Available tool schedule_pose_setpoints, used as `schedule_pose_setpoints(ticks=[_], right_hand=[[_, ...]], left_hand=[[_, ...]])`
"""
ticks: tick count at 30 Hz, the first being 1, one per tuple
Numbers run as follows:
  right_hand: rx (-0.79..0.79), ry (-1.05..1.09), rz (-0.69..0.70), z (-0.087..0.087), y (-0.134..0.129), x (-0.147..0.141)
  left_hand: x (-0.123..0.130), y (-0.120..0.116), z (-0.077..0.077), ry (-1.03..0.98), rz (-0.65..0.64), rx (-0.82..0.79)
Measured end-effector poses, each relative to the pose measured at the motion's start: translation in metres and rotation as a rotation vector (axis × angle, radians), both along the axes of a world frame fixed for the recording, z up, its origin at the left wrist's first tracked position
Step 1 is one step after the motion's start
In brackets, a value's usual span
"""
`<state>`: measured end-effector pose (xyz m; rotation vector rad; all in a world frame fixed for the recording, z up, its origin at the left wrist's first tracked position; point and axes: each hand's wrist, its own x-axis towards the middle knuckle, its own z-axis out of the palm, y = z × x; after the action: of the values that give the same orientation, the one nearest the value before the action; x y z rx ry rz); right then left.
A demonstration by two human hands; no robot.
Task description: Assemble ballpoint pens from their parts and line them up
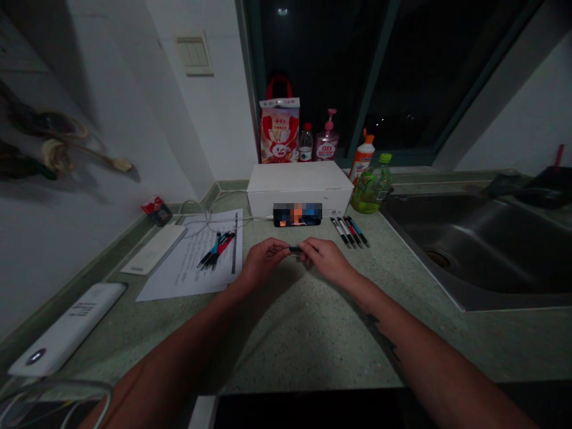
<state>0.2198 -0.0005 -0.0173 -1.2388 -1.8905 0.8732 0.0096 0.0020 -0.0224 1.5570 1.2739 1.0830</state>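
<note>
In front of the phone, my left hand (264, 260) and my right hand (327, 260) meet with fingers pinched. Between their fingertips runs a short, dark pen (295, 248), its ends covered by the fingers. A thin pale piece shows just below it, too small to make out. To the right of my right hand lie several pens (350, 232) side by side, with white, red and blue barrels. Left of my left hand, a loose pile of blue, red and black pens or pen parts (217, 250) rests on a printed sheet (187, 275).
A phone (297, 221) with a cable leans against a white box (299, 179). Bottles, including a green one (372, 187), and a snack bag (280, 134) stand behind. A steel sink (482, 250) is at right. White devices (74, 325) and cables lie along the left wall.
</note>
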Motion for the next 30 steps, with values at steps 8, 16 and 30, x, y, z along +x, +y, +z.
schedule_pose_setpoints(ticks=[8,16,30], right_hand=[[0.026,-0.08,0.001,0.001,-0.001,0.001],[0.004,-0.078,0.012,0.0,0.0,0.001],[0.053,-0.498,-0.081,0.013,-0.002,0.006]], left_hand=[[-0.002,0.002,-0.003,-0.011,0.015,0.004],[0.001,0.001,0.001,0.021,0.034,-0.04],[0.001,-0.002,-0.006,0.486,-0.159,0.169]])
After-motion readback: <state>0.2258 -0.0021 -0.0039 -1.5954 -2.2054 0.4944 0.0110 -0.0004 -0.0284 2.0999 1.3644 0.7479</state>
